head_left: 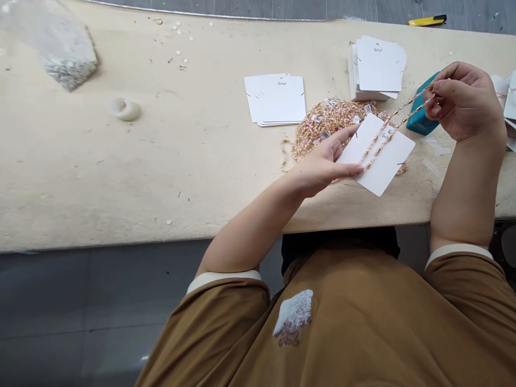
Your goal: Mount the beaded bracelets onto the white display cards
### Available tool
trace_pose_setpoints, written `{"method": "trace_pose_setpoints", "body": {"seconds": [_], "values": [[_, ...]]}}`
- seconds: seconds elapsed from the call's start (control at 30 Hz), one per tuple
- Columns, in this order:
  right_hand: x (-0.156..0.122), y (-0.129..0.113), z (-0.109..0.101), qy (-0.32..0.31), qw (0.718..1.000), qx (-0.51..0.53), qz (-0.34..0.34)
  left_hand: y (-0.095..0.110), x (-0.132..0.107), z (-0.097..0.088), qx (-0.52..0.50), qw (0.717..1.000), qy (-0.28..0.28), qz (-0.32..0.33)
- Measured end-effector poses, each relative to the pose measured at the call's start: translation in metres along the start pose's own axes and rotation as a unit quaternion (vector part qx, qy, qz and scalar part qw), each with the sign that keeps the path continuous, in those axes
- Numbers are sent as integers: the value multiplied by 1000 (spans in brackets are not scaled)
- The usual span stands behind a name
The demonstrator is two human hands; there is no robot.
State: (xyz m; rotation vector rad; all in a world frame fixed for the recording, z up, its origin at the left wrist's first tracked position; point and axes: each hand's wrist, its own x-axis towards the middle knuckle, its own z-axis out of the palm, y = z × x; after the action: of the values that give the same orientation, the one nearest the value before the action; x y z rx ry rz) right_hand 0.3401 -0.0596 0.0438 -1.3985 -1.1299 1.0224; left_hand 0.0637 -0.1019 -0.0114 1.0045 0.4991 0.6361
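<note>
Seemingly at the step of stretching a bead chain (pixel 377 145) across a white card (pixel 389 166), low over the table (pixel 161 161). Left hand (pixel 322 164) at the left edge of the card, thumb and fingers closed narrowly on it, one finger lying flat along the top. Right hand (pixel 463 99) up and to the right of the card, fingertips pinched tight on the far end of the chain, just in front of a teal block (pixel 419 122). Chain in two strands, taut, with a diagonal long axis: pointing from the card's lower-left part up to the right, leaving the card toward the right hand. Just behind the card, a heap of gold-and-pink chains (pixel 326 123); further behind, two stacks of blank cards (pixel 379 67). For a next move, probably a need for even tension and a firm hold on the card, otherwise a risk of slipping strands.
</note>
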Motion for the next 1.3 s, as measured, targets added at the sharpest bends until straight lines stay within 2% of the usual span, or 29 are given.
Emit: {"method": "trace_pose_setpoints", "body": {"seconds": [0.17,0.4,0.47,0.53,0.57,0.6,0.63,0.73,0.77,0.83,0.93,1.03,1.17,1.3], "values": [[2,2,-4,-12,1000,-26,0,-1,0,-1,32,999,-1,32],[1,4,-13,-19,994,-108,2,6,-4,-3,42,998,-15,33],[-7,-1,-7,-20,980,-193,-36,7,-5,-4,37,999,-19,31],[-18,-7,5,-9,956,-266,-127,9,-6,-6,35,999,-21,21],[-24,-10,12,-20,948,-268,-172,10,-6,-6,34,999,-24,16],[-29,-12,20,-53,951,-241,-187,11,-7,-6,34,999,-30,11],[-34,-13,28,-103,960,-199,-169,13,-7,-7,34,999,-36,9],[-45,-12,45,-237,965,-113,0,20,-10,-9,39,998,-51,2],[-47,-10,48,-257,959,-106,47,23,-11,-10,44,998,-51,-2],[-48,-8,51,-271,954,-91,91,28,-13,-12,57,998,-35,-2],[-48,-4,53,-256,962,-45,82,36,-16,-17,60,998,17,11],[-48,-1,58,-204,978,-5,38,36,-16,-16,26,997,73,3],[-53,6,69,-110,993,-12,-28,21,-9,-2,-19,988,154,28],[-58,12,78,-94,993,-44,-48,6,-7,9,-26,976,213,43]]}}
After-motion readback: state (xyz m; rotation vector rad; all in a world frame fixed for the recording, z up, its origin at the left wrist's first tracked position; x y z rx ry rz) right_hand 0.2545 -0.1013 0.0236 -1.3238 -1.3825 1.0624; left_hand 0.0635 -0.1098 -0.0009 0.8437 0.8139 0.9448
